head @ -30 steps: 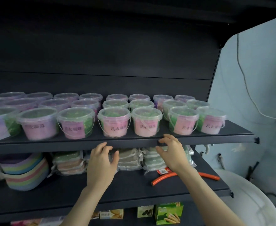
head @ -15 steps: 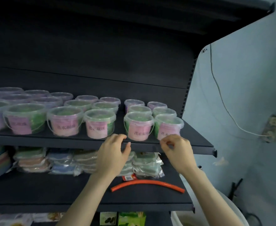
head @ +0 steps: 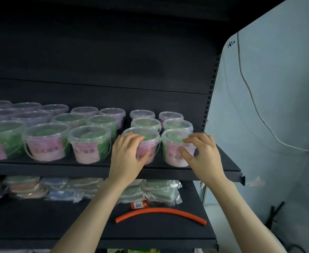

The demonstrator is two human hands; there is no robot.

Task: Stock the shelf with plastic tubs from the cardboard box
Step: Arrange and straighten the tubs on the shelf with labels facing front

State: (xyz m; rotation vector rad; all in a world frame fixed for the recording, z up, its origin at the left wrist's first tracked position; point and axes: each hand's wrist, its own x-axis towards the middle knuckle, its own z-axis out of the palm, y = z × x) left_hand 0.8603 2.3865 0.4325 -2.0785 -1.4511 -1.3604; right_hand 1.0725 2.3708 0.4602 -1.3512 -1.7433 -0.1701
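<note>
Several clear plastic tubs with pink labels and green or purple contents stand in rows on the dark upper shelf (head: pixel 59 168). My left hand (head: pixel 126 157) grips the front-row tub second from the right (head: pixel 151 141), fingers over its lid rim and thumb on the label. My right hand (head: pixel 203 156) holds the rightmost front tub (head: pixel 172 145) the same way, fingertips on the lid and thumb against the label. Both tubs stand upright near the shelf's front edge. No cardboard box is in view.
On the lower shelf lie stacks of clear-wrapped packets (head: pixel 159 190), a small red packet (head: pixel 139 205) and a curved orange hose (head: pixel 161 212). A slotted upright (head: pixel 210 92) ends the shelving on the right. Beyond it, a white cable (head: pixel 256 110) hangs on a pale wall.
Both hands rose from the shelf's front edge onto the two rightmost front tubs. The view shifted right and closer.
</note>
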